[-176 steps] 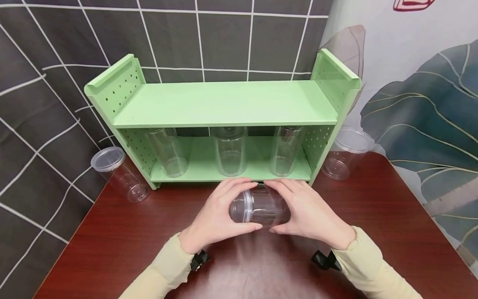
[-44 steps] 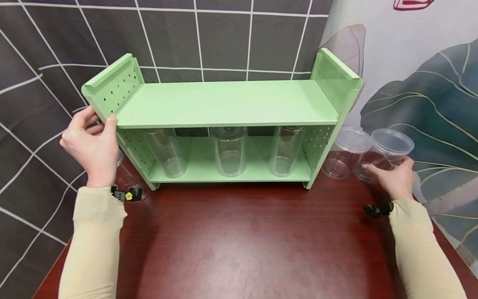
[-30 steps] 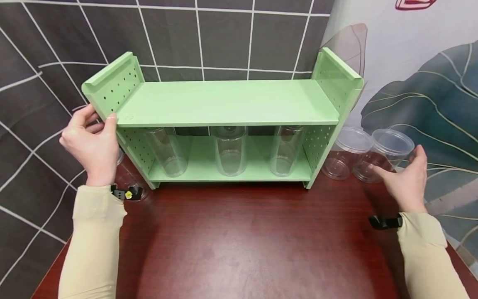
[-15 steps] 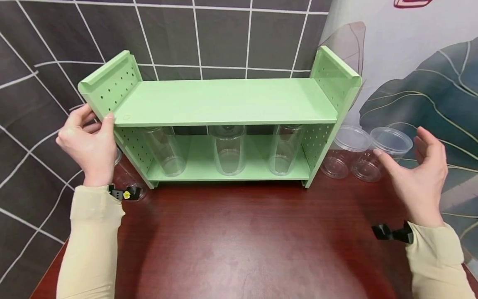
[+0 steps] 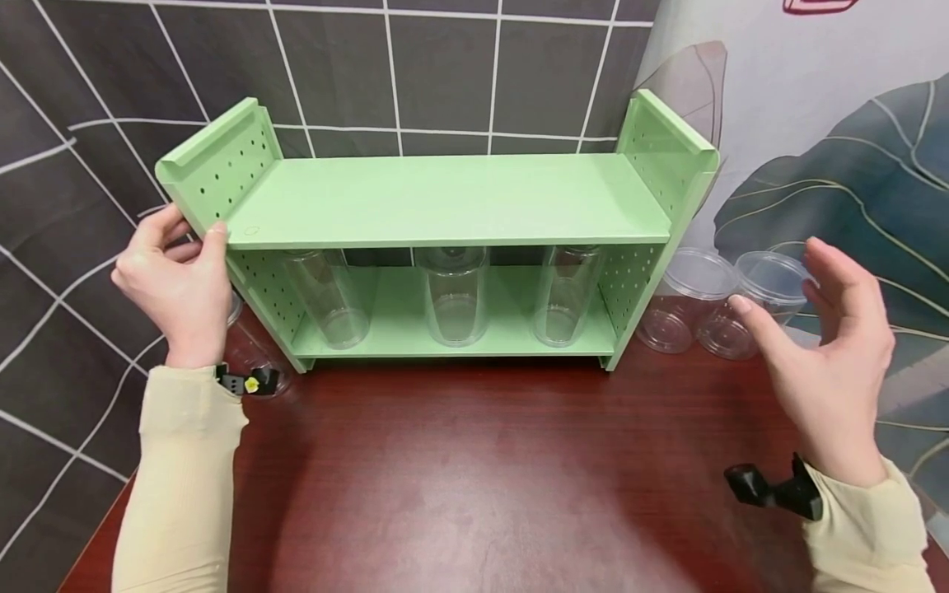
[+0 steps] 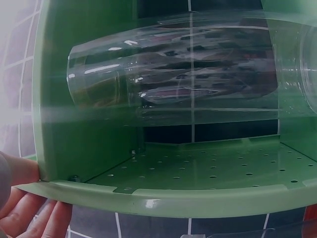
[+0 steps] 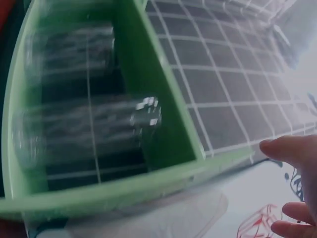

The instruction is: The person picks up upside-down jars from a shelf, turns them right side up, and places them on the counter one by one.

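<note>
A light green two-tier shelf (image 5: 460, 198) stands on the table. My left hand (image 5: 174, 284) pinches the front edge of its left side panel, the thumb in front and the fingers around the outside, as the left wrist view also shows. My right hand (image 5: 834, 354) is raised at the right, fingers spread in a loose C, holding nothing. Just beyond it, a clear plastic jar (image 5: 771, 280) with a lid stands upright beside another clear lidded jar (image 5: 697, 276), right of the shelf. In the right wrist view, my right hand (image 7: 296, 198) is apart from the shelf.
On the lower tier stand a left clear jar (image 5: 326, 313), a middle jar (image 5: 455, 309) and a right jar (image 5: 567, 309). Another clear jar (image 5: 255, 354) stands left of the shelf, partly behind my left wrist. A dark tiled wall covering (image 5: 445, 74) rises behind the dark red table (image 5: 460, 461).
Earlier both hands held a jar sideways in front of the shelf; it now stands at the right. My right hand has let go and drawn back toward me. My left hand stays on the shelf.
</note>
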The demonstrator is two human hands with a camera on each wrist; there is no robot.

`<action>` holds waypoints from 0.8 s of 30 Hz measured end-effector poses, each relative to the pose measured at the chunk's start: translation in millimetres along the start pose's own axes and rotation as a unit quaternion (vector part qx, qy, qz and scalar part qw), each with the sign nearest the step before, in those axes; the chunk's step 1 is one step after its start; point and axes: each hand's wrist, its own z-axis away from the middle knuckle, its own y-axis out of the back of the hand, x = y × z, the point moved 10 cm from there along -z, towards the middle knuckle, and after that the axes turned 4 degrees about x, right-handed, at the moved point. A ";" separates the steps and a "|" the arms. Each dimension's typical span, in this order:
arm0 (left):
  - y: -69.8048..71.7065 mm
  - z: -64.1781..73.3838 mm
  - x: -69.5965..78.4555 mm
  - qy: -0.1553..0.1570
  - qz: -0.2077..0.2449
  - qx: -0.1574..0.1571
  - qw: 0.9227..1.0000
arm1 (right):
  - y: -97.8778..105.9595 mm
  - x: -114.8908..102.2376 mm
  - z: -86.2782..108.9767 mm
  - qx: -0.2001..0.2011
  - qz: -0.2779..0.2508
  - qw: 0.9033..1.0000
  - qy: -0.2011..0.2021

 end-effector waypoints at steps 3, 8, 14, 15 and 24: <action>-0.3 -0.2 0.4 0.000 -0.001 0.000 1.000 | -4.2 -5.4 4.2 -0.015 -0.017 1.000 0.002; -0.7 -0.1 0.8 0.002 0.000 -0.001 1.000 | -14.3 -9.3 13.5 -0.041 -0.143 0.989 -0.003; -1.1 0.1 0.2 0.003 -0.003 -0.002 1.000 | -27.8 -16.5 25.9 -0.075 -0.295 0.953 0.006; -1.1 0.1 0.2 0.003 -0.004 -0.002 1.000 | -30.5 -17.2 27.9 -0.081 -0.299 0.951 0.006; -1.1 0.3 0.5 0.001 -0.004 -0.002 1.000 | -61.9 -22.1 49.1 -0.156 -0.304 0.940 -0.007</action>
